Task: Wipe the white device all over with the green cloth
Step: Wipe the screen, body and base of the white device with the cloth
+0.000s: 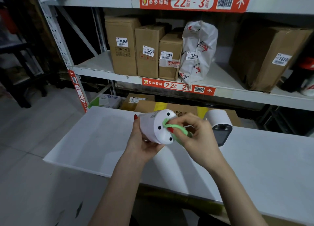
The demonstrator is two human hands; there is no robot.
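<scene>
White device [153,127], gripped by the left hand [144,141], has its flat end being wiped as right hand [195,134] fingers pinch the green cloth [176,129]; next, probably turn it to reach its sides.

The left hand [142,141] grips the white device [157,126] while the right hand [198,134] pinches the green cloth [176,129] against its flat end.

White surface [95,141] in front of a metal shelf [220,88], a second white cylindrical device [220,125] with a dark face lying on the surface, apparently on its side, shelf behind it carrying labelled cardboard boxes [147,50]
</scene>
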